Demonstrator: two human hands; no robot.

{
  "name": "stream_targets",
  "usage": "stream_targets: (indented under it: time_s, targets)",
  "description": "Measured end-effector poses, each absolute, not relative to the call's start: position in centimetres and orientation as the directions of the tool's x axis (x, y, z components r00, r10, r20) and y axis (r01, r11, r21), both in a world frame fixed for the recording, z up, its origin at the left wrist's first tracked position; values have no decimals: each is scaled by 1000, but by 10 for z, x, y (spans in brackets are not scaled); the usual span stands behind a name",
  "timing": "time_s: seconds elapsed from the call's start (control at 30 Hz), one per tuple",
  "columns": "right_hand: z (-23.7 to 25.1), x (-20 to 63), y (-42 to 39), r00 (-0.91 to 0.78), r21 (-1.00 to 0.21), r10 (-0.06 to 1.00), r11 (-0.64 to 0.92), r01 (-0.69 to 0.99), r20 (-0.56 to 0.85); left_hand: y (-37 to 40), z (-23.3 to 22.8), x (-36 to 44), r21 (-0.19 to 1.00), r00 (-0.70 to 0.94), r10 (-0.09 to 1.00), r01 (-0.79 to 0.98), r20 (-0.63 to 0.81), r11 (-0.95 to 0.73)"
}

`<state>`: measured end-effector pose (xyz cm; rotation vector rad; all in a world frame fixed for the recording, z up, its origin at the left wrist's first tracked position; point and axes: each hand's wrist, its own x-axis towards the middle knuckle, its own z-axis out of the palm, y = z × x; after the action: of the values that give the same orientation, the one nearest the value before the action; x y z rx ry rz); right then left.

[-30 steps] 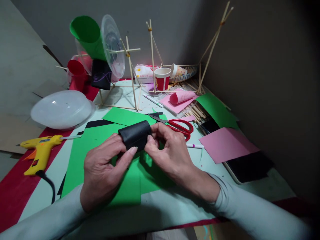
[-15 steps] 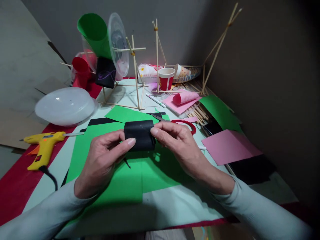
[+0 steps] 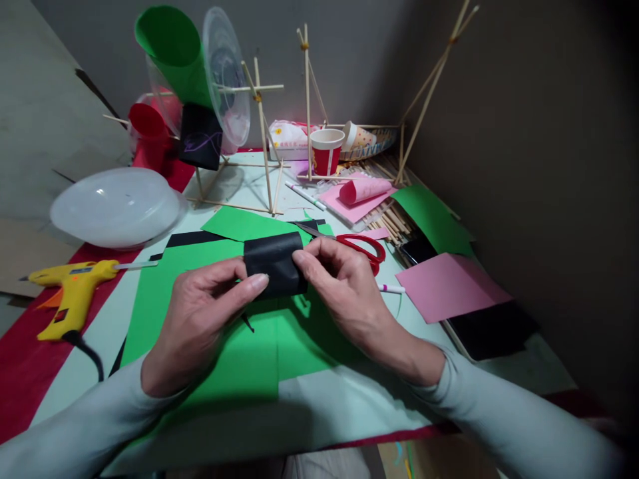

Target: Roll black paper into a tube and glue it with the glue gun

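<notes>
Between my two hands is a rolled piece of black paper (image 3: 274, 263), held above green sheets (image 3: 234, 352) on the table. My left hand (image 3: 204, 313) is closed on its left end, thumb across the front and fingers behind. My right hand (image 3: 344, 286) pinches its right edge between thumb and fingers. Just beyond my right hand lie red-handled scissors (image 3: 367, 249), their blades pointing left. A thin black scrap (image 3: 247, 323) rests on the green sheet below the roll.
A yellow glue gun (image 3: 74, 289) lies at left, near a translucent plastic lid (image 3: 117, 206). Behind stands a stick frame (image 3: 264, 146) carrying a green paper cone (image 3: 174, 56). A red paper cup (image 3: 327, 152), sticks (image 3: 394, 223) and pink paper (image 3: 449, 289) are at right.
The whole view has shifted slightly left and up. The black roll is tilted a little more, its right end turned in my right fingers; both hands keep their hold.
</notes>
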<state>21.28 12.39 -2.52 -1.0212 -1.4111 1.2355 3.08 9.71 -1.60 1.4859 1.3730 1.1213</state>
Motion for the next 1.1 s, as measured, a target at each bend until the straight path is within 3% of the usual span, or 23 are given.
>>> stream_targets:
  time_s: [0.1,0.2,0.43,0.6,0.73,0.9,1.1]
  targets:
    - [-24,218,127,-286,-984,948,100,-145,139,99,-15,31,994,-6,999,101,-36,36]
    - [-21,222,128,-361,-987,928,42,-156,96,100,-13,32,996,-42,996,-46,-74,72]
    - [-20,219,122,-295,-994,950,111,15,101,99,-10,36,994,-63,996,-88,-70,64]
    - [-17,221,123,-334,-991,934,106,-76,126,102,-8,38,971,-90,981,-182,-174,155]
    - [-11,227,125,-323,-979,924,187,-84,205,105,-5,35,943,-90,967,-259,-239,209]
    - [-10,226,122,-295,-945,922,299,133,250,107,-3,35,903,-137,947,-367,-291,224]
    - [-18,221,118,-285,-828,841,522,205,460,106,-2,34,847,-134,914,-445,-383,290]
